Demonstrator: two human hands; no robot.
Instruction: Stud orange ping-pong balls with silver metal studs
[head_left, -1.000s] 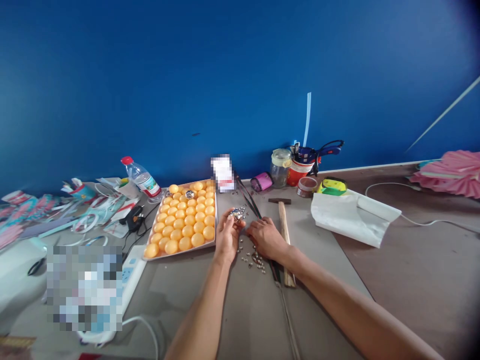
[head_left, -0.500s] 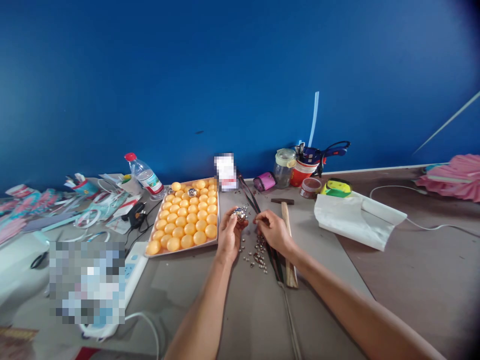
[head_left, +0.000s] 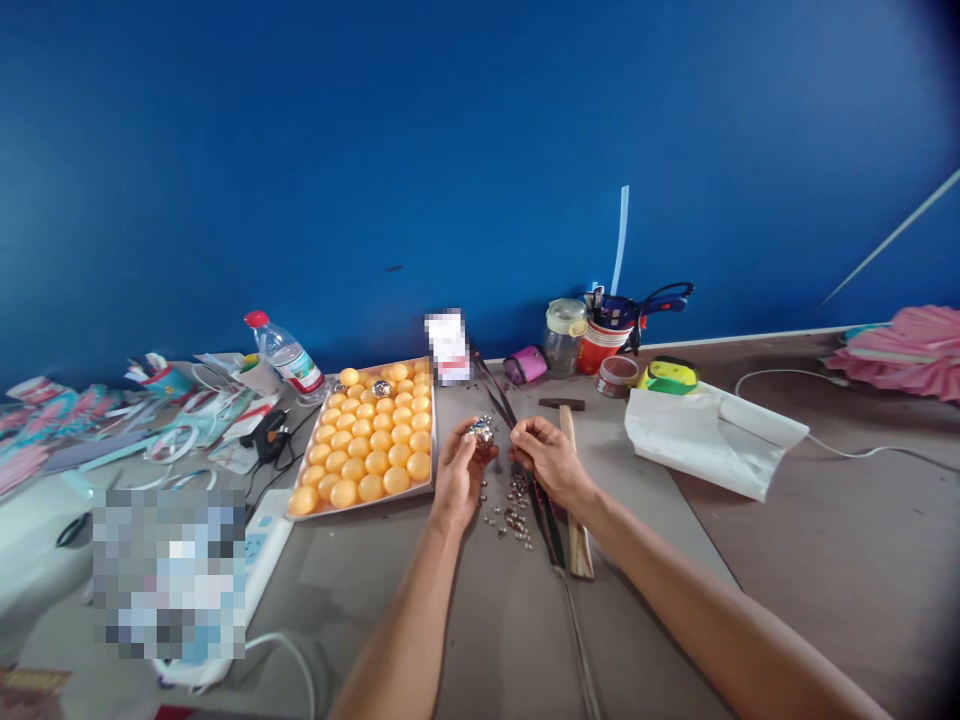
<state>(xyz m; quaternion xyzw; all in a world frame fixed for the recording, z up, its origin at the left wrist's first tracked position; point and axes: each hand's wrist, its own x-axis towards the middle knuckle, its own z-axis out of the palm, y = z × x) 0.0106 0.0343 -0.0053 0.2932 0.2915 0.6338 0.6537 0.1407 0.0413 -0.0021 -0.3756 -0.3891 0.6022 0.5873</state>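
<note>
My left hand [head_left: 456,482] is closed round a shiny silver studded ball [head_left: 481,431], its thumb resting on the side. Just to its right, my right hand [head_left: 551,462] has thumb and fingertips pinched together; whatever they hold is too small to make out. Loose silver studs [head_left: 515,521] lie scattered on the table below the hands. A long black-handled tool [head_left: 553,532] runs beneath my right hand. Beside it lies a hammer with a dark head [head_left: 561,404] and a wooden handle [head_left: 580,550], partly covered by my right wrist.
Left of my hands, a shallow box [head_left: 361,510] holds rows of orange balls [head_left: 370,487] and a silver studded one [head_left: 382,389]. A bottle [head_left: 289,362], a lidded jar [head_left: 564,345] and a red cup of tools [head_left: 602,347] stand along the blue wall. White paper [head_left: 697,445] lies right.
The view has shifted slightly. My left hand has turned the studded ball a little, and my right hand's fingers have lifted slightly beside it.
</note>
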